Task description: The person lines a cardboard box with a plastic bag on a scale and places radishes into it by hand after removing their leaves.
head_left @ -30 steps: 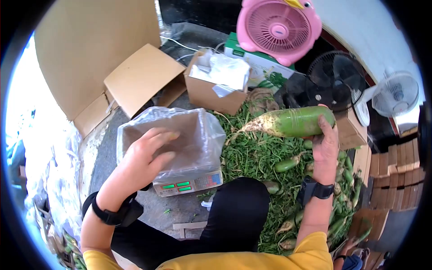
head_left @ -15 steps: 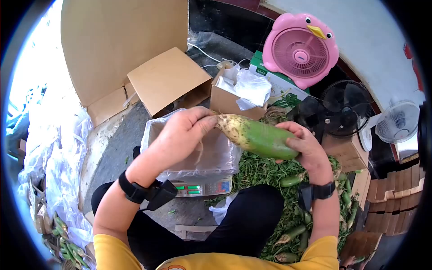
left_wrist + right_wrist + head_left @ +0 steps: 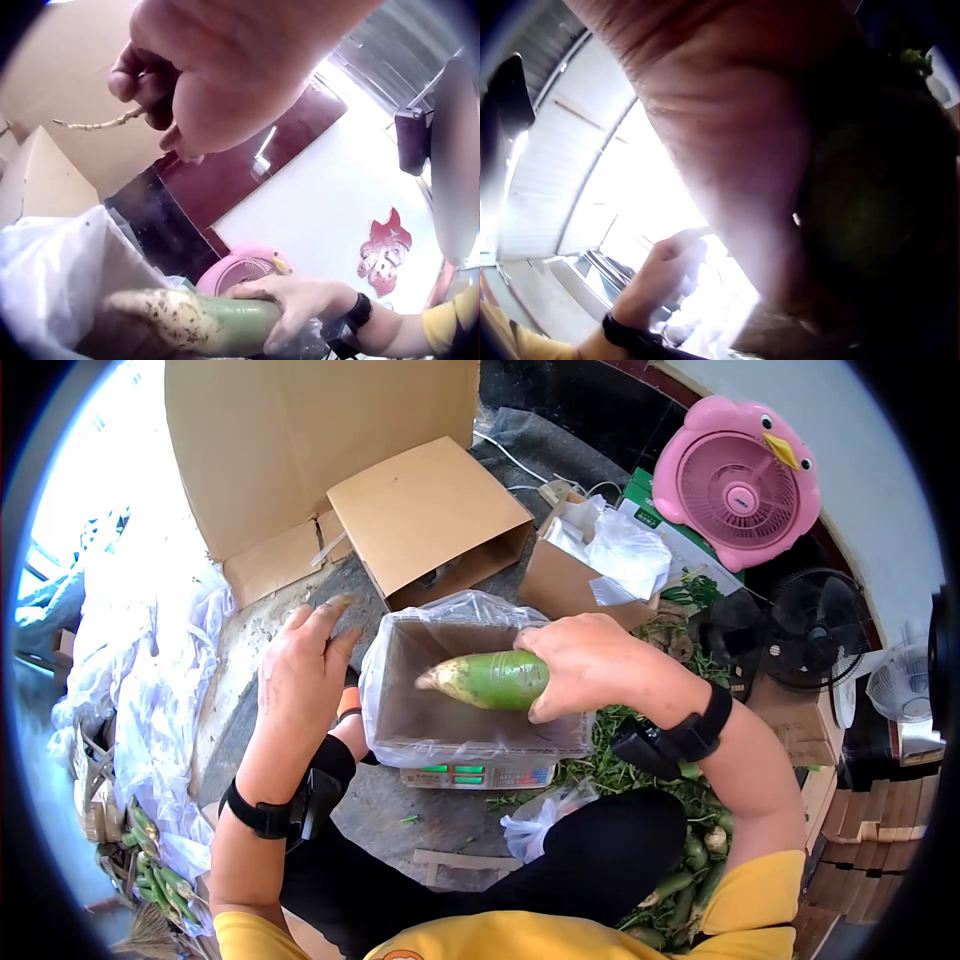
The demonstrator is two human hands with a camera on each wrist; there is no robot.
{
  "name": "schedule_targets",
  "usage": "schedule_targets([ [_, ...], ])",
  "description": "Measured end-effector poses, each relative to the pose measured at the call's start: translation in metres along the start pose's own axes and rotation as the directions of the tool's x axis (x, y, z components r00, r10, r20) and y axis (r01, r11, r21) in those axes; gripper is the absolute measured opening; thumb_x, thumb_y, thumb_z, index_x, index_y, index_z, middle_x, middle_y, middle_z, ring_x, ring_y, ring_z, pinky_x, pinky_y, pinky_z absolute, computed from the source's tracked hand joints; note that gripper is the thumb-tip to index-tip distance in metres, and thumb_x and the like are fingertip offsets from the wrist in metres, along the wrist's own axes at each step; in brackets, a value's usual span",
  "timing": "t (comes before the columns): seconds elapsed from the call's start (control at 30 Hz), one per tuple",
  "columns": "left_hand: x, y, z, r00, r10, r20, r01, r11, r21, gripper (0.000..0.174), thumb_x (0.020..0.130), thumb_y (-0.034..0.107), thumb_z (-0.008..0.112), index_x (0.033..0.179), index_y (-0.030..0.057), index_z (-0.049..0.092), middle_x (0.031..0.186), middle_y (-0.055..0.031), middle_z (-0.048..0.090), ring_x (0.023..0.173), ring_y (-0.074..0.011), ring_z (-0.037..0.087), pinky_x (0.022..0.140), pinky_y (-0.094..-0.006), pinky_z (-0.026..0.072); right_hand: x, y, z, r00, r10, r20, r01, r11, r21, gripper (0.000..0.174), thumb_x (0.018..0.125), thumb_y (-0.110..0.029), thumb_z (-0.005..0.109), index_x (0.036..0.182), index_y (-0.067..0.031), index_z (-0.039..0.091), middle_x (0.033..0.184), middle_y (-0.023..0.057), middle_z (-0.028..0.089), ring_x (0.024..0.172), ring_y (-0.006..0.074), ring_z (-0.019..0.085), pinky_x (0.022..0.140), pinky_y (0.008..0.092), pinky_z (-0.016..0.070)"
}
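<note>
My right hand (image 3: 605, 668) grips the thick end of a green radish (image 3: 492, 680) from above, over a cardboard box lined with clear plastic (image 3: 475, 745). The pale, speckled tip points left. This box rests on a scale (image 3: 480, 775) with green displays. Off the box's left side is my left hand (image 3: 300, 678), raised; in the left wrist view, curled fingers of this hand (image 3: 217, 67) pinch a thin root (image 3: 105, 122), apart from the radish (image 3: 206, 324). The right wrist view is dark and blurred around the radish.
Behind the lined box stand an open carton (image 3: 430, 510) and a carton of white plastic bags (image 3: 580, 565). Leaves and radishes (image 3: 675, 885) lie at right, near a pink fan (image 3: 740, 485). Plastic sheeting (image 3: 150, 660) hangs at left.
The radish has moved left and down over the lined box in my right hand. My left hand has left its tip and moved left with a thin root. The head view has shifted.
</note>
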State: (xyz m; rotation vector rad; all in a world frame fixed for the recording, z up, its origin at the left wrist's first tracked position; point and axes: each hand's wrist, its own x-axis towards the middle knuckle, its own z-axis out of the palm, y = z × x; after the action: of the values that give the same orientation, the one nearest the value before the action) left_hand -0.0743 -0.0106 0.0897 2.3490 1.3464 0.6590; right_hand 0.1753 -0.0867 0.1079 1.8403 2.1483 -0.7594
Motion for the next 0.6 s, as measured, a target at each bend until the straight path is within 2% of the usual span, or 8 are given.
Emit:
schedule_targets([
  [0.07, -0.005, -0.004, -0.001, 0.997, 0.076, -0.002, -0.073, 0.958, 0.277, 0.045, 0.073, 0.018, 0.065, 0.115, 0.0050, 0.055, 0.121, -0.0181, 0.049, 0.101, -0.0350, 0.053, 0.081, -0.0380, 0.0459, 0.016, -0.001, 0.007, 0.996, 0.041, 0.081, -0.039, 0.999, -0.032, 0.057, 0.056, -0.037, 0.069, 0.098, -0.0002, 0.060, 0.084, 0.0165, 0.063, 0.082, 0.0316, 0.060, 0.073, 0.0376, 0.0478],
  [0.1, -0.008, -0.011, 0.004, 0.995, 0.042, 0.085, -0.067, 0.949, 0.310, 0.059, 0.069, 0.021, 0.070, 0.122, 0.0070, 0.048, 0.136, -0.0173, 0.031, 0.116, -0.0401, 0.040, 0.088, -0.0419, 0.0428, 0.024, -0.001, 0.012, 0.984, 0.090, 0.153, -0.080, 0.994, -0.071, 0.054, 0.056, -0.039, 0.068, 0.092, 0.0004, 0.063, 0.081, 0.0164, 0.063, 0.080, 0.0318, 0.061, 0.071, 0.0377, 0.0481],
  [0.13, -0.011, -0.013, 0.007, 0.995, 0.042, 0.088, -0.067, 0.951, 0.303, 0.059, 0.069, 0.021, 0.070, 0.122, 0.0070, 0.048, 0.136, -0.0173, 0.031, 0.116, -0.0401, 0.040, 0.088, -0.0419, 0.0428, 0.032, -0.001, 0.018, 0.983, 0.095, 0.158, -0.085, 0.994, -0.072, 0.054, 0.056, -0.039, 0.068, 0.092, 0.0004, 0.063, 0.081, 0.0164, 0.063, 0.080, 0.0318, 0.061, 0.071, 0.0377, 0.0481],
  [0.2, -0.018, -0.009, 0.014, 0.965, 0.064, 0.254, -0.116, 0.974, 0.195, 0.064, 0.068, 0.018, 0.071, 0.127, 0.0100, 0.045, 0.142, -0.0174, 0.021, 0.124, -0.0422, 0.029, 0.098, -0.0470, 0.0342, 0.048, -0.005, 0.032, 0.960, 0.167, 0.226, -0.154, 0.985, -0.075, 0.051, 0.056, -0.043, 0.067, 0.081, 0.0016, 0.065, 0.079, 0.0179, 0.064, 0.078, 0.0326, 0.061, 0.069, 0.0382, 0.0485],
  [0.23, -0.021, -0.008, 0.017, 0.946, 0.058, 0.318, -0.130, 0.969, 0.209, 0.069, 0.066, 0.019, 0.073, 0.127, 0.0116, 0.044, 0.143, -0.0171, 0.017, 0.126, -0.0423, 0.026, 0.096, -0.0469, 0.0358, 0.058, -0.008, 0.038, 0.931, 0.223, 0.290, -0.199, 0.974, -0.112, 0.049, 0.058, -0.041, 0.067, 0.090, -0.0035, 0.067, 0.092, 0.0140, 0.065, 0.086, 0.0279, 0.062, 0.074, 0.0345, 0.0492],
  [0.33, -0.025, -0.004, 0.024, 0.890, 0.032, 0.455, -0.156, 0.959, 0.238, 0.071, 0.064, 0.020, 0.075, 0.128, 0.0121, 0.043, 0.143, -0.0172, 0.017, 0.127, -0.0417, 0.026, 0.095, -0.0460, 0.0378, 0.074, -0.008, 0.053, 0.933, 0.204, 0.295, -0.196, 0.979, -0.059, 0.054, 0.058, -0.046, 0.067, 0.084, 0.0016, 0.066, 0.084, 0.0181, 0.065, 0.080, 0.0311, 0.062, 0.071, 0.0375, 0.0487],
  [0.47, -0.031, -0.019, 0.040, 0.869, 0.064, 0.491, -0.175, 0.967, 0.184, 0.077, 0.062, 0.018, 0.076, 0.130, 0.0121, 0.039, 0.140, -0.0161, 0.024, 0.127, -0.0377, 0.028, 0.092, -0.0457, 0.0396, 0.087, -0.008, 0.050, 0.902, 0.191, 0.387, -0.175, 0.982, -0.075, 0.055, 0.059, -0.046, 0.067, 0.088, 0.0006, 0.067, 0.088, 0.0171, 0.065, 0.083, 0.0298, 0.062, 0.073, 0.0367, 0.0487],
  [0.6, -0.029, -0.020, 0.043, 0.870, 0.062, 0.489, -0.160, 0.974, 0.162, 0.080, 0.062, 0.017, 0.076, 0.131, 0.0081, 0.035, 0.139, -0.0166, 0.026, 0.127, -0.0360, 0.028, 0.094, -0.0447, 0.0385, 0.081, -0.020, 0.023, 0.855, 0.208, 0.474, -0.126, 0.972, -0.199, 0.055, 0.059, -0.046, 0.069, 0.089, -0.0004, 0.067, 0.091, 0.0160, 0.065, 0.085, 0.0291, 0.062, 0.075, 0.0369, 0.0481],
])
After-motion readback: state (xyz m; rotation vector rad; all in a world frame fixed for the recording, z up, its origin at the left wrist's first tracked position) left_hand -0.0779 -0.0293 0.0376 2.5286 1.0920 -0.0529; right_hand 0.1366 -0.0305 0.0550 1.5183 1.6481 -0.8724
